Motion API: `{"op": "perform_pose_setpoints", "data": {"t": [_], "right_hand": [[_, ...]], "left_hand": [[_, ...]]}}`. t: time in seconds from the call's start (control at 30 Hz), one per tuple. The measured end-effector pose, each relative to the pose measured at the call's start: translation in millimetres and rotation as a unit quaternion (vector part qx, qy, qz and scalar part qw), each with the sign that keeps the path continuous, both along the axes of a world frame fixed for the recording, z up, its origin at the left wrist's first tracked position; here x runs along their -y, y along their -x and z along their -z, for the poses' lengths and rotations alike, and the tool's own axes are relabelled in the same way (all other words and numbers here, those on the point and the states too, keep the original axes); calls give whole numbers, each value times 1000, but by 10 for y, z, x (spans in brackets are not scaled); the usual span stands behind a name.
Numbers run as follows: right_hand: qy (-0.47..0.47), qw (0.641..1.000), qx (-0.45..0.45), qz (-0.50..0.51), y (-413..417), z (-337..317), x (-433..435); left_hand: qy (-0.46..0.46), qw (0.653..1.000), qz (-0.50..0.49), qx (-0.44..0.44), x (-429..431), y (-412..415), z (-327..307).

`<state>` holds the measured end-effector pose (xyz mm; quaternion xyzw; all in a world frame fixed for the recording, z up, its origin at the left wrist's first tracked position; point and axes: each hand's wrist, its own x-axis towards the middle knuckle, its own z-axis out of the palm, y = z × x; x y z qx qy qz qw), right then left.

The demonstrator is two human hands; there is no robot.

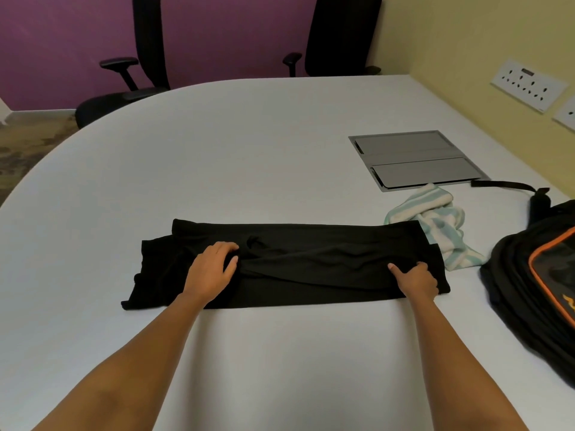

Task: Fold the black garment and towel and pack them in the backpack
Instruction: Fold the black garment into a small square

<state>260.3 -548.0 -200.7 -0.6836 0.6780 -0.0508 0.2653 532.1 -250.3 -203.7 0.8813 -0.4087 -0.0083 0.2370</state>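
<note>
We have the black garment [311,262] lying as a long band across the bench [249,144], our left hand [211,269] and right hand [415,279] each pinching its limp, light cloth, best held at folded edges.

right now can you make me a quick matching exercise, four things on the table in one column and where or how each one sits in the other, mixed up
Things:
1. black garment
2. towel
3. backpack
4. left hand

Place or state:
A. crumpled, partly under the garment's right end
B. at the table's right edge, orange trim
C. spread as a long band under both hands
D. gripping a bunch of cloth near the garment's left end

Pairs: 1-C, 2-A, 3-B, 4-D
</note>
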Motion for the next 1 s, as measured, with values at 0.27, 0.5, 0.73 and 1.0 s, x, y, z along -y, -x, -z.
{"op": "perform_pose_setpoints", "data": {"t": [0.27,0.5,0.73,1.0], "right_hand": [[74,979,183,44,96,-81,84],[105,947,270,140,344,-61,221],[127,960,237,74,317,-92,242],[78,972,214,59,322,-51,69]], "left_hand": [[-266,944,165,105,491,-375,-282],[-68,995,-25,-61,535,-523,-309],[-19,993,-48,-108,592,-326,-224],[-22,998,16,-57,77,-69,9]]}}
